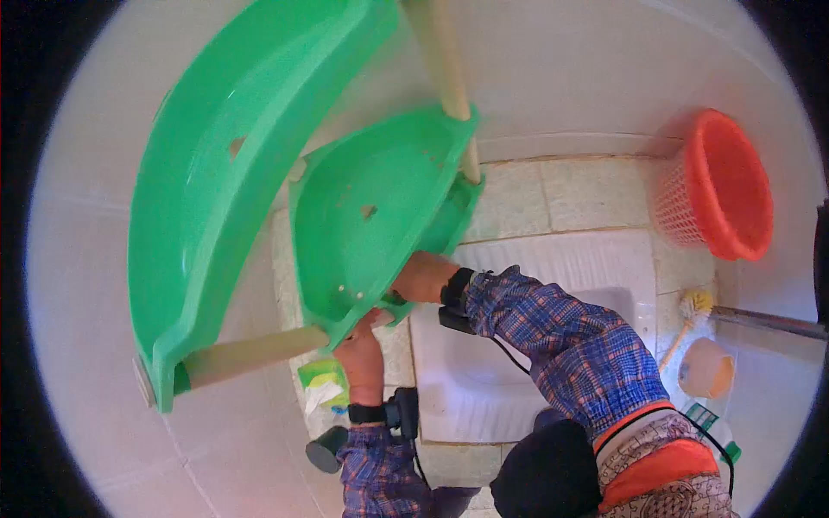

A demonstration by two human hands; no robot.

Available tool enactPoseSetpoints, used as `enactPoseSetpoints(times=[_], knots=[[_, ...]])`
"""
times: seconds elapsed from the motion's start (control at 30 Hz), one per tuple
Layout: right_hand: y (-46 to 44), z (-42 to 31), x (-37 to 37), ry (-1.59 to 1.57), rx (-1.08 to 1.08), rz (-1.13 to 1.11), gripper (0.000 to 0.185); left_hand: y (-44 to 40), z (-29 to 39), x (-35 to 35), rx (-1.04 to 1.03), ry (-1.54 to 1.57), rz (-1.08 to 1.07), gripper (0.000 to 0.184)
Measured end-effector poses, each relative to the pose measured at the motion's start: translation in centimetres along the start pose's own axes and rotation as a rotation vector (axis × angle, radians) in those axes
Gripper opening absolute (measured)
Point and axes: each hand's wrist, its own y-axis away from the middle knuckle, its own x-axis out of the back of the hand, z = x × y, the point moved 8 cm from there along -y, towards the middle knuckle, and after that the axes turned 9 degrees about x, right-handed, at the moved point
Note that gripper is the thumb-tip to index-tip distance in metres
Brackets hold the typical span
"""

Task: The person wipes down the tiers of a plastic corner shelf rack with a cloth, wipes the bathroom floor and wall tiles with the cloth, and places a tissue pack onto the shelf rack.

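A green plastic corner shelf [345, 242] stands against the wall, its tiers joined by cream posts. My left hand [367, 328] is at the front corner of the lower tiers, fingers curled at the rim and partly hidden by it. My right hand [419, 278] reaches beneath the edge of the middle tier, and its fingers are out of sight behind the green plastic. Small bits of debris and dark brown spots lie on the upper tiers. Both wrists carry black straps.
A white squat toilet [553, 250] is set in the tiled floor. An orange-red basket [734, 190] stands at the back right. Beside it are a yellow-headed brush [696, 304], a plastic tub [706, 369] and a bottle [717, 432]. A green-yellow packet [324, 380] and a dark cup [326, 449] lie at left.
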Motion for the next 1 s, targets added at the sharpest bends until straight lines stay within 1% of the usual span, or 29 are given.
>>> enactPoseSetpoints(times=[0.1, 0.13, 0.2, 0.23, 0.33, 0.47, 0.5, 0.57, 0.63, 0.67, 0.7, 0.73, 0.77, 0.8, 0.83, 0.9, 0.93, 0.97, 1.0], knots=[[2.2, 3.0, 2.1, 0.269, 0.031, 0.119, 0.020, -0.3, -0.3, -0.3, 0.062, 0.147, 0.014, 0.017], [2.6, 4.4, 3.2, 0.337, 0.015, 0.169, 0.020, -0.4, -0.2, -0.3, 0.006, 0.120, -0.022, 0.015], [3.1, 6.5, 4.7, 0.424, -0.023, 0.205, 0.021, -0.3, -0.7, -0.2, 0.010, 0.138, -0.010, 0.018], [3.6, 7.2, 6.2, 0.449, -0.050, 0.188, 0.023, -0.4, -0.8, -0.2, 0.011, 0.148, -0.005, 0.020], [6.2, 7.1, 11.2, 0.511, -0.117, 0.212, 0.033, -0.4, 0.7, -2.0, -0.250, -0.100, -0.083, 0.027], [10.5, 8.7, 16.5, 0.548, -0.143, 0.240, 0.049, -0.5, 2.8, -7.3, -0.238, -0.015, -0.227, 0.029], [12.1, 10.3, 16.8, 0.536, -0.176, 0.170, 0.048, -0.4, 3.5, -9.1, -0.243, -0.027, -0.267, 0.030], [14.4, 12.4, 18.4, 0.522, -0.164, 0.209, 0.047, -0.2, 4.6, -11.5, -0.247, -0.051, -0.325, 0.031], [16.5, 12.3, 22.2, 0.457, -0.176, 0.309, 0.044, 0.8, 4.3, -14.7, -0.006, 0.171, -0.525, 0.046], [17.2, 13.5, 23.2, 0.337, -0.171, 0.373, 0.043, 1.6, 4.9, -15.2, -0.152, 0.112, -0.473, 0.051], [17.5, 13.2, 23.8, 0.299, -0.313, 0.274, 0.042, 2.3, 5.2, -15.1, -0.291, 0.052, -0.420, 0.056], [18.6, 11.1, 25.0, 0.264, -0.454, 0.170, 0.042, 2.9, 5.2, -13.7, -0.295, 0.005, -0.395, 0.057], [19.5, 7.7, 26.2, 0.220, -0.383, 0.215, 0.037, 4.3, 5.6, -12.0, -0.299, -0.045, -0.374, 0.058], [20.5, 2.4, 26.8, -0.190, -0.498, 0.524, 0.034, 5.1, 5.5, -9.4, -0.313, -0.098, -0.322, 0.059], [22.5, 1.3, 25.0, -0.274, -0.639, 0.488, 0.035, 5.4, 2.9, -7.8, -0.241, -0.137, -0.329, 0.057], [23.9, -0.9, 18.6, -0.626, -0.761, 0.339, 0.036, 5.4, -2.2, -2.6, -0.095, -0.216, -0.327, 0.053], [22.4, -2.2, 16.0, -0.692, -0.716, 0.244, 0.035, 4.9, -3.6, 0.5, -0.023, -0.253, -0.321, 0.050], [20.2, -3.8, 13.1, -0.759, -0.677, 0.147, 0.034, 3.8, -3.9, 4.2, -0.035, -0.387, -0.265, 0.044], [16.8, -5.2, 11.7, -0.735, -0.517, 0.141, 0.033, 2.8, -3.3, 8.3, -0.201, -0.497, -0.183, 0.042]])
